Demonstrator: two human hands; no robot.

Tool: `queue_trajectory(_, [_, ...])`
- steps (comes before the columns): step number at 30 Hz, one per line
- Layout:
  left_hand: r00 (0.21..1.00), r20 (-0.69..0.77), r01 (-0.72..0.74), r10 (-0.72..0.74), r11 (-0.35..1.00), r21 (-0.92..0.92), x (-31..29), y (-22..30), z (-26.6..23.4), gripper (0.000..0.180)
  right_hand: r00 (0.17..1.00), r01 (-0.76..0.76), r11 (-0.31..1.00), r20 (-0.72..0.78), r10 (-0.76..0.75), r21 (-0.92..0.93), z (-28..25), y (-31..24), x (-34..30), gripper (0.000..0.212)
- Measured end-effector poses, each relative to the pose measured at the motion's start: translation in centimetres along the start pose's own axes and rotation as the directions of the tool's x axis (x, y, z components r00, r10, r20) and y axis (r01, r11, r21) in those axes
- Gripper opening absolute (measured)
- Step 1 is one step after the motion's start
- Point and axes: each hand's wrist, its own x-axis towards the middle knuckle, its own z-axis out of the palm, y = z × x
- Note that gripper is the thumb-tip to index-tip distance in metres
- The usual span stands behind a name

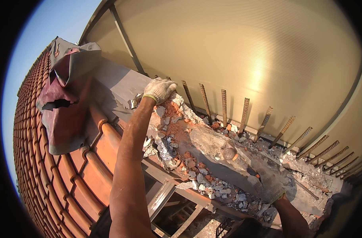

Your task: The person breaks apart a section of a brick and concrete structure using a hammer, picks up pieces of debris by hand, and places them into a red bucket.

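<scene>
My left hand, in a pale knitted glove with a green cuff, curls its fingers over the top of the broken masonry, beside a grey slab. At lower right, my right hand wears a similar glove and is smeared by motion. It grips what looks like a hammer; the rounded head shows, while the handle is blurred and dusty. Beneath the hammer runs a rough concrete beam, strewn with red brick bits and grey rubble.
Several ribbed steel bars stick up along a corrugated translucent panel behind the beam. Orange roof tiles slope away at left, with a torn dark red and grey sheet over them. Below me, a metal frame borders an opening.
</scene>
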Motion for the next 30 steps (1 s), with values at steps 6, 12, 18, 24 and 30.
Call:
queue_trajectory(6, [0.974, 0.208, -0.043, 0.092, 0.972, -0.231, 1.5, -3.4, -0.4, 0.053, 0.832, 0.555, 0.821, 0.079, -0.549, -0.133, 2.1, -11.0, 14.7, 0.051])
queue_trajectory(12, [0.936, 0.352, 0.274, -0.007, 0.643, -0.715, 4.1, -2.7, -1.1, 0.046, 0.944, 0.315, 0.933, 0.157, -0.290, -0.174, 5.3, -7.3, 26.4, 0.056])
queue_trajectory(18, [0.936, 0.351, 0.228, 0.019, 0.725, -0.649, 3.1, -7.4, 1.0, 0.069, 0.881, 0.468, 0.828, 0.233, -0.412, -0.307, 4.8, -13.0, 22.6, 0.064])
queue_trajectory(24, [0.943, 0.331, 0.219, 0.038, 0.678, -0.701, 3.1, -2.7, -1.5, 0.050, 0.964, 0.244, 0.903, 0.185, -0.189, -0.353, 3.6, -8.2, 29.4, 0.056])
queue_trajectory(30, [0.926, 0.377, 0.245, 0.024, 0.723, -0.646, 2.3, -3.8, 0.2, 0.064, 0.879, 0.477, 0.780, 0.250, -0.407, -0.405, 4.0, -11.3, 23.2, 0.057])
